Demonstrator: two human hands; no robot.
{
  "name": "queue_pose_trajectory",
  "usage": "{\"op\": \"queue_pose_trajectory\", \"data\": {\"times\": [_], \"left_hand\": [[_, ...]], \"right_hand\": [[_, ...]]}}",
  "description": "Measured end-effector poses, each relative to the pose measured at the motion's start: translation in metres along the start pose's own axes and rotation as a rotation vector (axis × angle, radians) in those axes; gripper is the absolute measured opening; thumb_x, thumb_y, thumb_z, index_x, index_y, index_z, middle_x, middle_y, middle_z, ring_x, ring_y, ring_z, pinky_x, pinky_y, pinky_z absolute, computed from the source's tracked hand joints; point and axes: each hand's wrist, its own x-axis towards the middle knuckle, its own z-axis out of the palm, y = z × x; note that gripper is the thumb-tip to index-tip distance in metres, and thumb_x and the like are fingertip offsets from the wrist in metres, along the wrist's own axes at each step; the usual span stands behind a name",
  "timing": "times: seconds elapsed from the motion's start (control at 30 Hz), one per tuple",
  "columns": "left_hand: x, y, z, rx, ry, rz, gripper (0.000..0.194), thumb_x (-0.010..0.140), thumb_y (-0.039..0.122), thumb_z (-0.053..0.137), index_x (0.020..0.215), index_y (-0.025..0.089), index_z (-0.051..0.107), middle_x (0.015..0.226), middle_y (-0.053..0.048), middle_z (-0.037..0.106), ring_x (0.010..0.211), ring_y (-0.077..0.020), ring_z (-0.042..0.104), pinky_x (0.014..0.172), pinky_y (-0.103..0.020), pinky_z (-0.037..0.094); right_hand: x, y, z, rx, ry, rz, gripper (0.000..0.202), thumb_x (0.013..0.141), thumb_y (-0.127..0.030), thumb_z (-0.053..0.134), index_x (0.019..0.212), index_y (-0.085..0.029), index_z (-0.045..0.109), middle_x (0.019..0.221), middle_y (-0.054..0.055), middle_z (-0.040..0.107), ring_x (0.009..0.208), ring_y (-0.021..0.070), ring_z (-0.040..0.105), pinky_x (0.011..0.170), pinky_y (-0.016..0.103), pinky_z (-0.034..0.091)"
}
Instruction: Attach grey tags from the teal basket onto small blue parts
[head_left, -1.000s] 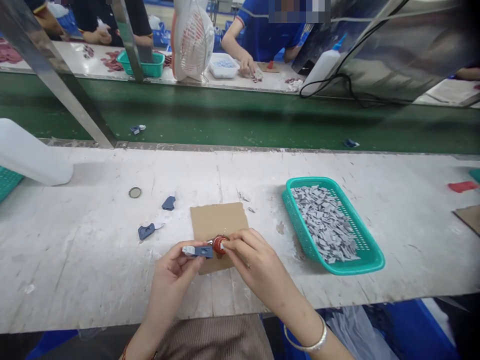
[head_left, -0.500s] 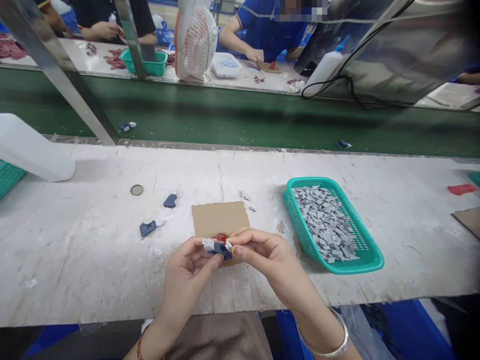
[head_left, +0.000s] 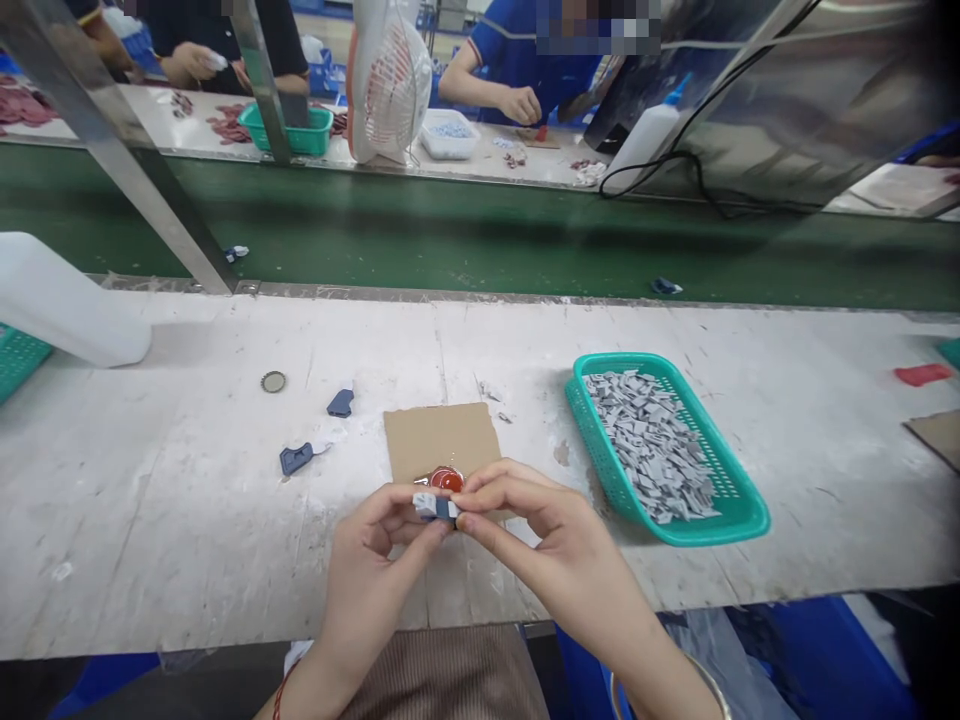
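My left hand [head_left: 367, 560] pinches a small navy-blue plastic part [head_left: 442, 509] between thumb and fingers, low over the front of a cardboard piece [head_left: 442, 435]. A pale grey-white piece sits at the part's left end. At its right end, the thumb and fingertips of my right hand [head_left: 555, 530] close on another small pale piece [head_left: 453, 509], touching the part. Just behind my fingertips, a glossy orange-red blob [head_left: 448, 480] lies on the cardboard. Two more navy parts, one [head_left: 340, 403] farther back and one [head_left: 297, 459] nearer, rest to the left.
A green basket [head_left: 581, 420] of small grey pieces stands on the right. Left are a bottle cap [head_left: 274, 382] and a white jug [head_left: 67, 300]. Beyond the table runs a green belt [head_left: 450, 240] carrying navy parts. Co-workers, a fan [head_left: 390, 90] and a metal post [head_left: 142, 170] are behind.
The navy part has tilted between my hands, and the pale piece now sits against its right end. More of the orange-red blob shows. Parts on the belt have shifted left.
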Motion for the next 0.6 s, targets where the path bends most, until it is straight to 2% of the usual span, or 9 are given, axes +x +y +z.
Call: {"op": "queue_pose_trajectory", "data": {"times": [0.1,0.2,0.3,0.4,0.5,0.6], "left_hand": [[0.000,0.001,-0.001,0.048,0.017,0.031,0.014,0.078,0.027,0.076,0.090,0.021,0.073,0.102,-0.007,0.077,0.092,-0.0231,0.072,0.082,-0.033,0.059],[0.000,0.004,-0.001,0.088,-0.001,0.057,0.014,0.077,0.027,0.077,0.089,0.021,0.075,0.099,-0.007,0.077,0.093,-0.0237,0.071,0.082,-0.033,0.058],[0.001,0.008,0.001,0.130,-0.014,0.115,0.010,0.077,0.024,0.076,0.087,0.021,0.075,0.092,-0.005,0.076,0.092,-0.0226,0.069,0.085,-0.032,0.055],[0.002,0.009,0.006,0.113,-0.029,0.110,0.009,0.078,0.024,0.075,0.086,0.021,0.074,0.080,-0.003,0.072,0.075,-0.0196,0.068,0.075,-0.030,0.054],[0.003,0.007,0.009,0.070,-0.029,0.056,0.009,0.080,0.026,0.073,0.086,0.020,0.072,0.069,0.000,0.070,0.062,-0.0174,0.066,0.070,-0.030,0.055],[0.004,0.005,0.011,0.071,-0.058,0.034,0.009,0.082,0.028,0.072,0.086,0.020,0.071,0.070,-0.001,0.070,0.064,-0.0181,0.068,0.071,-0.031,0.056]], "right_hand": [[0.002,0.002,-0.004,0.096,-0.056,0.081,0.003,0.085,-0.025,0.072,0.083,-0.023,0.074,0.094,0.004,0.070,0.095,0.0198,0.067,0.090,0.036,0.052],[0.005,0.007,-0.006,0.324,-0.164,0.189,0.018,0.082,-0.037,0.076,0.090,-0.022,0.071,0.095,0.005,0.071,0.091,0.0201,0.068,0.082,0.035,0.056],[0.005,0.012,-0.002,0.393,-0.155,0.173,0.033,0.089,-0.051,0.064,0.108,-0.025,0.067,0.095,0.005,0.067,0.086,0.0179,0.065,0.073,0.031,0.056],[0.003,0.017,0.010,0.425,-0.172,0.174,0.039,0.094,-0.056,0.053,0.117,-0.026,0.063,0.087,0.003,0.062,0.069,0.0141,0.060,0.063,0.028,0.053],[0.002,0.020,0.021,0.549,-0.209,0.261,0.042,0.093,-0.056,0.053,0.119,-0.024,0.064,0.078,0.001,0.056,0.054,0.0095,0.048,0.048,0.023,0.043],[0.003,0.022,0.027,0.587,-0.137,0.292,0.040,0.092,-0.054,0.057,0.115,-0.023,0.067,0.067,-0.003,0.045,0.053,0.0081,0.038,0.045,0.019,0.030]]}}
